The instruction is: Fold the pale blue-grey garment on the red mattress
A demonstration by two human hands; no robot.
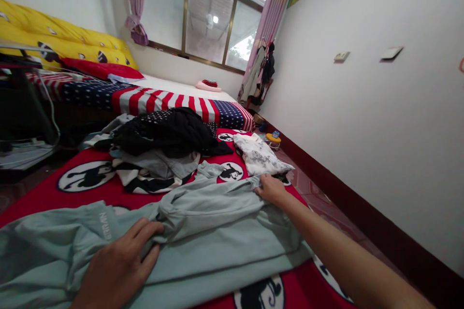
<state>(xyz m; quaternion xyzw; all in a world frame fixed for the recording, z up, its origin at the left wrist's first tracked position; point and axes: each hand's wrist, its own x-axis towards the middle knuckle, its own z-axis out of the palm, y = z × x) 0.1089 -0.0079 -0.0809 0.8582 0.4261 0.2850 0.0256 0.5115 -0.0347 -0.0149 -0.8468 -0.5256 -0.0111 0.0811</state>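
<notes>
A pale green garment with white lettering stretches in loose folds across the near part of the red bedspread. Whether it is a top or trousers I cannot tell. At its left part, my left hand grips a fold, thumb and fingers closed around the fabric. My right hand is closed on the far right edge of the same garment, arm reaching forward. A gathered cuff of the green cloth lies between the hands, farther off. Just beyond my right hand is a folded white garment with a grey print.
A heap of black clothes and grey clothes lies farther back on the red bedspread. Another bed stands under the window. At right are a white wall and a small yellow stool.
</notes>
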